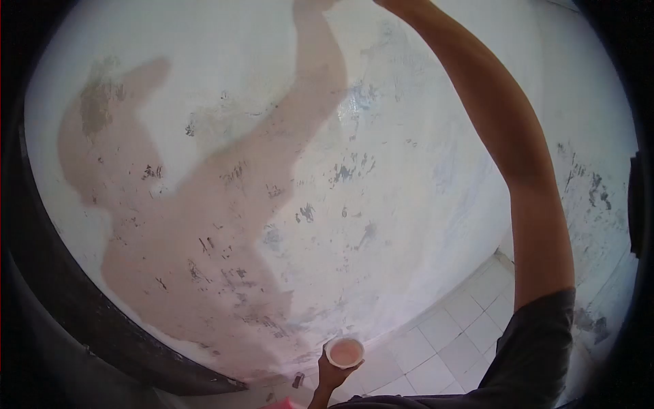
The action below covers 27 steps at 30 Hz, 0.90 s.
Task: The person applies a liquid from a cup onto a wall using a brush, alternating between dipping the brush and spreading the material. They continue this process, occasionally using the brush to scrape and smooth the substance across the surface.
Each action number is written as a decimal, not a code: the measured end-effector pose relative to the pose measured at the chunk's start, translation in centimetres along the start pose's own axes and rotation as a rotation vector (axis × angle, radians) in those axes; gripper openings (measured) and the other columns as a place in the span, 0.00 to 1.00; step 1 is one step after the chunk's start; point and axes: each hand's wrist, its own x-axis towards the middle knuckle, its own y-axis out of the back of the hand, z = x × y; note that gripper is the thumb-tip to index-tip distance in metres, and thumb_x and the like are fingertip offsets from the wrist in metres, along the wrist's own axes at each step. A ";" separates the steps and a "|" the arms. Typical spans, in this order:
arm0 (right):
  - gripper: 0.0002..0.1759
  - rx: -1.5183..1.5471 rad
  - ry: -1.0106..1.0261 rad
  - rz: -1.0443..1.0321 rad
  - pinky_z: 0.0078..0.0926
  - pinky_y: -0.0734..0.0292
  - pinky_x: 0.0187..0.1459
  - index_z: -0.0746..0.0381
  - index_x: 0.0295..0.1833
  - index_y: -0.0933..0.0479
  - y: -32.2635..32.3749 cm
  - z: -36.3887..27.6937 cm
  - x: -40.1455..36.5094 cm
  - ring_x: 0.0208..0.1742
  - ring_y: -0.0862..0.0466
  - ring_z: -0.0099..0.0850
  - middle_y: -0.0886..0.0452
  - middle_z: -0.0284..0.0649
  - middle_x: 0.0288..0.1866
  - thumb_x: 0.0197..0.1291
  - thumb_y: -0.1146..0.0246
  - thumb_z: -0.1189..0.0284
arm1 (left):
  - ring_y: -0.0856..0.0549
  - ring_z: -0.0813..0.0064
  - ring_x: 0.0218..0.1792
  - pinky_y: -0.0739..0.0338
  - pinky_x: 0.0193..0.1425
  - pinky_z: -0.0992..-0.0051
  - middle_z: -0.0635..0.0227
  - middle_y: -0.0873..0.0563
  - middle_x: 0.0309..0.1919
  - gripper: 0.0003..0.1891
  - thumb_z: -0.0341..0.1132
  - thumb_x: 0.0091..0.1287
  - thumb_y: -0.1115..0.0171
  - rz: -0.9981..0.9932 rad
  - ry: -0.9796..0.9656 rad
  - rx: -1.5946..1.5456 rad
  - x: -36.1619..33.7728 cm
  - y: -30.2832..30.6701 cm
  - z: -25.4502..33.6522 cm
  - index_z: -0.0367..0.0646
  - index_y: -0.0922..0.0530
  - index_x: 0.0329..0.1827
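My left hand (pixel 333 375) is low in front of the wall, its fingers wrapped round a small white tub (pixel 345 352). The tub's round mouth faces up, and its inside looks pale pink. My right arm (pixel 507 136) stretches up along the right side to the top edge of the head view. The right hand lies beyond that edge, so its fingers and anything in them are hidden. Behind both arms stands a whitish wall (pixel 409 204) with grey and dark patches.
A large shadow of a person with a raised arm falls across the wall. Pale floor tiles (pixel 436 354) lie below. A dark curved band (pixel 102 320) runs along the left, and a pink thing (pixel 283 404) shows at the bottom edge. Another patchy wall (pixel 593 198) stands at the right.
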 end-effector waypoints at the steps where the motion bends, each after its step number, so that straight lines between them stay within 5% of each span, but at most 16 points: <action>1: 0.13 -0.049 0.070 -0.017 0.36 0.14 0.46 0.59 0.49 0.14 -1.4 -0.3 -0.6 0.52 0.11 0.39 0.12 0.42 0.51 0.67 0.42 0.70 | 0.12 0.61 0.47 0.17 0.52 0.65 0.56 0.13 0.46 0.40 0.42 0.42 0.12 -0.005 0.018 -0.031 -0.1 0.1 -0.3 0.36 0.26 0.56; 4: 0.14 -0.041 0.065 -0.165 0.38 0.15 0.49 0.61 0.50 0.14 -4.4 -1.9 -3.8 0.53 0.12 0.40 0.12 0.45 0.52 0.68 0.43 0.70 | 0.12 0.61 0.47 0.16 0.51 0.64 0.56 0.12 0.46 0.40 0.41 0.42 0.12 -0.020 -0.007 -0.037 -0.2 0.9 -0.4 0.36 0.26 0.56; 6: 0.13 -0.040 0.176 -0.113 0.41 0.13 0.41 0.61 0.47 0.15 -3.7 -1.7 -7.9 0.47 0.12 0.44 0.13 0.44 0.45 0.60 0.41 0.80 | 0.11 0.61 0.47 0.16 0.51 0.64 0.56 0.12 0.46 0.40 0.41 0.42 0.12 -0.020 -0.008 -0.030 -0.2 1.2 -0.5 0.36 0.26 0.56; 11: 0.12 -0.171 0.321 -0.327 0.39 0.13 0.42 0.59 0.46 0.14 -5.2 -1.0 -14.2 0.47 0.12 0.43 0.13 0.44 0.43 0.61 0.41 0.77 | 0.11 0.60 0.46 0.16 0.51 0.64 0.55 0.13 0.46 0.41 0.43 0.42 0.12 -0.060 -0.009 -0.003 -0.8 2.5 -1.0 0.36 0.26 0.56; 18: 0.12 -0.290 0.409 -0.591 0.38 0.16 0.48 0.62 0.47 0.13 1.1 -1.0 -14.8 0.52 0.13 0.42 0.13 0.44 0.51 0.61 0.38 0.74 | 0.12 0.57 0.47 0.16 0.51 0.63 0.54 0.13 0.46 0.42 0.44 0.42 0.12 -0.107 -0.084 -0.009 -1.3 3.1 -0.9 0.36 0.28 0.57; 25: 0.14 -0.145 0.236 -0.332 0.44 0.14 0.47 0.64 0.50 0.16 1.1 -3.0 -6.9 0.53 0.13 0.46 0.13 0.46 0.52 0.60 0.40 0.79 | 0.12 0.58 0.48 0.17 0.52 0.63 0.55 0.13 0.48 0.42 0.43 0.41 0.12 -0.075 0.005 -0.020 -1.9 4.1 -0.3 0.37 0.27 0.57; 27: 0.15 -0.141 0.027 -0.205 0.38 0.15 0.50 0.62 0.51 0.14 0.0 -3.4 -3.8 0.54 0.12 0.40 0.13 0.45 0.54 0.68 0.43 0.69 | 0.12 0.58 0.48 0.17 0.52 0.63 0.55 0.13 0.48 0.42 0.44 0.41 0.12 -0.049 0.005 -0.036 -1.9 4.5 -1.0 0.37 0.27 0.57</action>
